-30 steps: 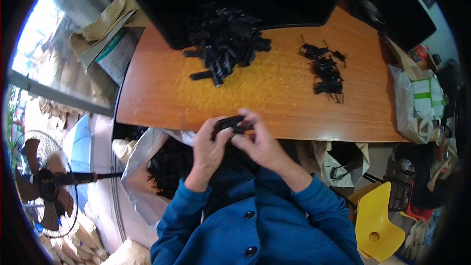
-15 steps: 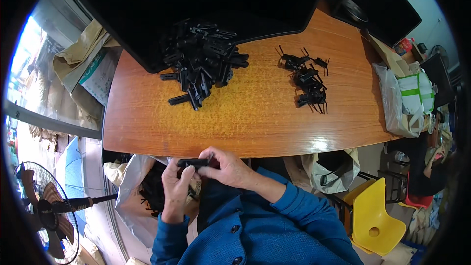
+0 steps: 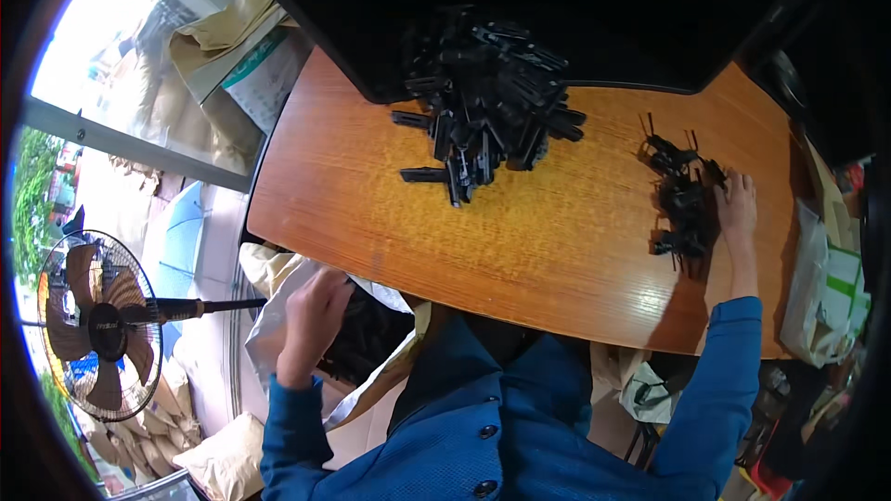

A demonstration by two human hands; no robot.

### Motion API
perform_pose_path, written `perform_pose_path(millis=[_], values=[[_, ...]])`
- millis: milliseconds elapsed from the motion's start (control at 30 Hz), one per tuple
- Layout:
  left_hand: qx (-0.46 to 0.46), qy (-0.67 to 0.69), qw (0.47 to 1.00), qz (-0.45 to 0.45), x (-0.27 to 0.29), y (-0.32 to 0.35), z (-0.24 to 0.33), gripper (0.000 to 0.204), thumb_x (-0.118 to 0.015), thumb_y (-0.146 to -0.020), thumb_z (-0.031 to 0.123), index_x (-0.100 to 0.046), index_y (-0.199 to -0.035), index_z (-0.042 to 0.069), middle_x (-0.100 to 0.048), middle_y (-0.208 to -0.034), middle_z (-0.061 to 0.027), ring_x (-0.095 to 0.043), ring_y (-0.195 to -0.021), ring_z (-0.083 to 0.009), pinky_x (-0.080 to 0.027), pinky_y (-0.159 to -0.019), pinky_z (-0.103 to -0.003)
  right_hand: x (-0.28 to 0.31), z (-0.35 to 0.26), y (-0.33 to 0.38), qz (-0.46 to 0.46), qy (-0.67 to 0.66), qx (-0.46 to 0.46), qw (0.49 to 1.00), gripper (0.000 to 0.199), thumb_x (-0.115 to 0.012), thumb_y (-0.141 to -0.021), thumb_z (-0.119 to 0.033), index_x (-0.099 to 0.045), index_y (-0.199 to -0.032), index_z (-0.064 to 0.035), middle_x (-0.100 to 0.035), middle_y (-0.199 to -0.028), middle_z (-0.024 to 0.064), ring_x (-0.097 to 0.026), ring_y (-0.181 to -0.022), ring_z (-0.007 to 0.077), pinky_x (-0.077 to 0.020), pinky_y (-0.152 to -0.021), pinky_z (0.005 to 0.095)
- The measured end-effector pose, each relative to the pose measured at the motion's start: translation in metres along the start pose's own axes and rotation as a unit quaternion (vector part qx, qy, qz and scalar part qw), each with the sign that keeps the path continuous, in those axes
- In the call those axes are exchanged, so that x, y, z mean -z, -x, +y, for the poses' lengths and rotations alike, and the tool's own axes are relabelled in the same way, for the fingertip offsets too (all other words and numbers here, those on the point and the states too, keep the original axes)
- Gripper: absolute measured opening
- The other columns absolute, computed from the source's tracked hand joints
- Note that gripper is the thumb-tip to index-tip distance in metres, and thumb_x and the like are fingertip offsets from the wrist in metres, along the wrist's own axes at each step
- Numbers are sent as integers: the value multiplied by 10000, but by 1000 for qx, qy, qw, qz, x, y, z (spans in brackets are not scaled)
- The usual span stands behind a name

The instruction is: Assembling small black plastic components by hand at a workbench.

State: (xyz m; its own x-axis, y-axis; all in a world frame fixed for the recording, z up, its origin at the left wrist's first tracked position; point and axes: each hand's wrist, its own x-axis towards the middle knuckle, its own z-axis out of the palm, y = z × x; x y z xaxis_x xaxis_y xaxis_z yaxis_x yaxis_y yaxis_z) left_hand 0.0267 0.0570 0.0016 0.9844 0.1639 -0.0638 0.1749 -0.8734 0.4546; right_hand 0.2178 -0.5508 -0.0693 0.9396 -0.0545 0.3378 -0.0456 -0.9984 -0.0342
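My right hand lies at the right end of the wooden table, its fingers touching a small heap of black wire clips; whether it grips one I cannot tell. My left hand is below the table's near edge, over a white bag holding dark pieces; what its fingers hold is hidden. A large pile of black plastic bars sits at the far middle of the table, half under a black overhang.
A standing fan is on the floor at the left. Cardboard and paper sacks lie beyond the table's left end. White and green bags hang at the table's right end.
Both hands held a black piece together in front of my chest. Now they have parted: the left dropped to the white bag, the right reached to the small heap at the right.
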Motion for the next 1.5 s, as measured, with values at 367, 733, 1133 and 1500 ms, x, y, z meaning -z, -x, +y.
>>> perform_pose_path(millis=[367,733,1133,1500], values=[[-301,-81,949,52,-63,-136,61,167,-605,-791,63,-565,-951,37,-546,-977,-146,-530,-933,-350,-457,-805,-421,44,-21,-4,-103,-282,-183,936,169,-557,-904,-95,-543,-1055,-21,-581,-1053,107,-610,-904,213,-488,-738,350],[-37,589,801,-104,-63,-84,54,145,-538,-902,32,-455,-1021,42,-614,-1050,-187,-650,-875,-249,-533,-714,-321,125,-209,120,-121,-837,-205,493,263,-541,-881,9,-495,-1128,-68,-578,-1104,116,-584,-901,163,-485,-753,244],[-68,721,667,-178,-50,21,109,168,-553,-911,61,-471,-1057,60,-629,-1025,-136,-640,-898,-185,-524,-744,-261,149,-301,193,-204,-822,-99,523,202,-581,-900,-88,-550,-1094,-40,-652,-914,88,-590,-679,104,-461,-606,203],[-33,596,741,-307,-53,24,96,232,-645,-884,253,-609,-960,37,-605,-847,-10,-530,-686,-67,-445,-590,-196,159,-283,191,-287,-643,59,708,217,-599,-870,-14,-583,-1084,-49,-574,-851,-5,-507,-699,59,-434,-635,195]])
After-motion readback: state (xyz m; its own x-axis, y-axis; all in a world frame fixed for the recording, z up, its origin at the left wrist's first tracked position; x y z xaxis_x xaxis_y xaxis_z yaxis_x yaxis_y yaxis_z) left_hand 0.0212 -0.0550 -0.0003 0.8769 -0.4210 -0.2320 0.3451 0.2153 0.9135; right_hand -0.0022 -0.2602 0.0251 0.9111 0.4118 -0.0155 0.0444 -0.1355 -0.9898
